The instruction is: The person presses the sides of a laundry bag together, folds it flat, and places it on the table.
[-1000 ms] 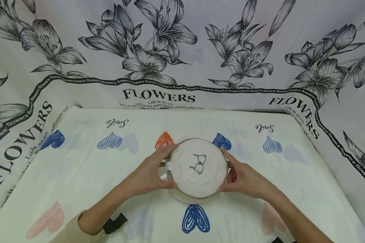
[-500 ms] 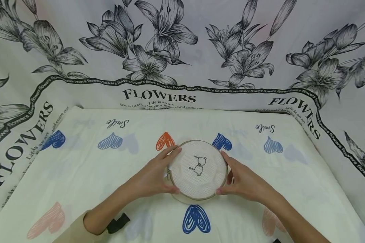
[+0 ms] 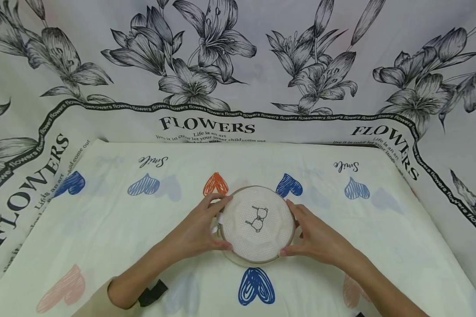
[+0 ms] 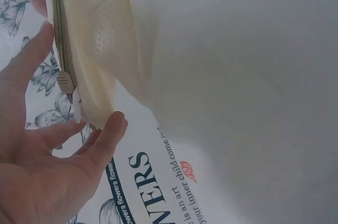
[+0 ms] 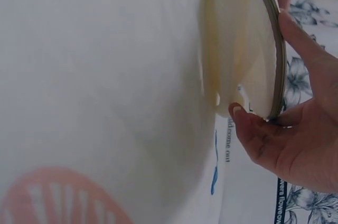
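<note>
A round white mesh laundry bag point(image 3: 257, 240), with a small bra outline stitched on its top, stands between my two hands over the cloth. From the left, my left hand point(image 3: 198, 229) grips its side, fingers at the far edge and thumb at the near edge. My right hand point(image 3: 323, 233) holds the opposite side the same way. In the left wrist view a zipper pull point(image 4: 65, 82) sits on the olive zipper band beside my fingers. The right wrist view shows the zipper band point(image 5: 280, 60) running round the rim and the thin mesh wall point(image 5: 259, 49) below it.
A white cloth point(image 3: 143, 237) printed with hearts covers the table. Behind it hangs a white curtain point(image 3: 262, 57) with black lilies and lettering. Below the bag lies a blue heart print point(image 3: 256, 286).
The bag has come slightly nearer and a little left, still held by both hands. My left fingers have shifted along its rim.
</note>
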`<state>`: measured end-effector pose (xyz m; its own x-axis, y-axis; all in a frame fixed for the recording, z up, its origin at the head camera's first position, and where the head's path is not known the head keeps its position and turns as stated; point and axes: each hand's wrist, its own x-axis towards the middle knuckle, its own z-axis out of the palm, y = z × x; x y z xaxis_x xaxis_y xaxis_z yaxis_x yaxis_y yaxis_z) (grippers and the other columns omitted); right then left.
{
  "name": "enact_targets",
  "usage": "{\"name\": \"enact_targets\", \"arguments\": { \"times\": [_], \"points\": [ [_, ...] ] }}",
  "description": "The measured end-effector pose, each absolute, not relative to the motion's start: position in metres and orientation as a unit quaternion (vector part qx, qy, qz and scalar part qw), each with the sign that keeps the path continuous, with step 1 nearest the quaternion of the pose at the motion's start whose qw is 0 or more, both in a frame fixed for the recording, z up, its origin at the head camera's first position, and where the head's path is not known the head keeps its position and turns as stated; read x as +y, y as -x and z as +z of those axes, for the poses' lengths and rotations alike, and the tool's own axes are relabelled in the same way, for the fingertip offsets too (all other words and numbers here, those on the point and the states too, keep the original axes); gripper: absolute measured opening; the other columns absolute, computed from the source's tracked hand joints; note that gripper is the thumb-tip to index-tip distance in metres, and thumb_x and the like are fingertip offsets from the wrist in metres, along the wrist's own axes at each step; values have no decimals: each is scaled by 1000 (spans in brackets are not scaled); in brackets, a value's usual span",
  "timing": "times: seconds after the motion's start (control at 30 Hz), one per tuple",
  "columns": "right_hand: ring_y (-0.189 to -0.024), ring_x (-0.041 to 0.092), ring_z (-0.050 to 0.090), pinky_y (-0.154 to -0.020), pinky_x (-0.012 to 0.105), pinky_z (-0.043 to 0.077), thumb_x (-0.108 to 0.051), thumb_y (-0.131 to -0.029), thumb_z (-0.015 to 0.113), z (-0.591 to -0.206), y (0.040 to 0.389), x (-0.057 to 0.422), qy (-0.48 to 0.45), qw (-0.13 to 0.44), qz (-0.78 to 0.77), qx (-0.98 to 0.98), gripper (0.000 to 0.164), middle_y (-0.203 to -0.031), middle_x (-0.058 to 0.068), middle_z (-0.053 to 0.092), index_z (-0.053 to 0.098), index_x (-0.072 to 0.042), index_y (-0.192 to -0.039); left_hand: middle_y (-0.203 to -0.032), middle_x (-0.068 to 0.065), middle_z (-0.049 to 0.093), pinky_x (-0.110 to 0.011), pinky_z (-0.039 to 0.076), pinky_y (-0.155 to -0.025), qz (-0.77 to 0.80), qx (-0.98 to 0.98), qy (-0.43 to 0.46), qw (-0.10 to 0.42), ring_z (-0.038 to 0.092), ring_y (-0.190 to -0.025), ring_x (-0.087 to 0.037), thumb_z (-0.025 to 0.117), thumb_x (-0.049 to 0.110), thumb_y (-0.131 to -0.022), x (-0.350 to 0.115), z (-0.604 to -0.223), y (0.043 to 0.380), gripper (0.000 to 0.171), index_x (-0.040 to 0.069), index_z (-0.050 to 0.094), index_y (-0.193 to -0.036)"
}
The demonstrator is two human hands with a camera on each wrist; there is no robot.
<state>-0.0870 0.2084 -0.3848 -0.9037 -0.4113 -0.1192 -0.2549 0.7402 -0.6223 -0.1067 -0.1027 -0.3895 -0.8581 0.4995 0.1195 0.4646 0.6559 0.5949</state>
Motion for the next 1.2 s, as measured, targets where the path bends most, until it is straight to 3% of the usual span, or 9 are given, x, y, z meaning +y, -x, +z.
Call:
{"name": "enact_targets", "arguments": {
  "times": [0.33, 0.47, 0.53, 0.67, 0.87, 1.07, 1.2],
  "points": [
    [-99, 15, 56, -79, 29, 55, -65, -62, 83, -389, 84, 203, 173, 115, -282, 937, 127, -140, 10, 47, 24, -4, -157, -153, -9, 37, -43, 45, -106, 308, 909, -276, 49, 47, -134, -30, 98, 35, -58, -100, -392, 107, 116, 9, 38, -153],
    [-115, 27, 59, -95, 43, 53, -71, -62, 79, -391, 82, 202, 171, 106, -257, 945, 129, -147, 17, 44, 25, -1, -156, -154, -11, 36, -42, 45, -106, 301, 910, -281, 51, 47, -134, -30, 97, 39, -58, -99, -394, 108, 114, 7, 41, -152],
    [-127, 33, 53, -101, 49, 48, -74, -61, 77, -392, 81, 201, 170, 100, -242, 950, 130, -148, 19, 43, 25, -1, -156, -154, -12, 36, -42, 45, -106, 299, 909, -285, 49, 47, -134, -31, 97, 40, -58, -98, -396, 109, 113, 5, 42, -150],
    [-135, 39, 45, -103, 55, 45, -78, -60, 73, -393, 79, 200, 163, 98, -223, 956, 132, -150, 21, 41, 26, -2, -156, -156, -13, 33, -41, 44, -107, 292, 910, -288, 57, 46, -135, -29, 95, 43, -61, -97, -398, 109, 110, 5, 43, -150],
    [-141, 41, 35, -106, 55, 41, -78, -61, 72, -395, 77, 200, 170, 95, -222, 955, 132, -159, 19, 28, 22, -3, -157, -161, -12, 26, -46, 41, -109, 264, 921, -279, 63, 33, -144, -32, 91, 49, -65, -97, -398, 105, 107, 12, 41, -153],
    [-149, 37, 20, -112, 51, 34, -75, -66, 73, -393, 80, 199, 197, 99, -244, 945, 131, -166, 12, 10, 11, -10, -160, -164, -14, 19, -48, 31, -115, 227, 921, -316, 23, 11, -152, -33, 87, 55, -66, -92, -398, 101, 110, 8, 39, -153],
    [-151, 35, 12, -113, 50, 31, -77, -66, 71, -391, 81, 198, 215, 93, -231, 944, 131, -167, 7, 3, 9, -11, -160, -165, -14, 15, -47, 26, -118, 193, 917, -348, 17, 5, -152, -32, 80, 61, -71, -88, -398, 98, 108, 9, 35, -155]
  ]
}}
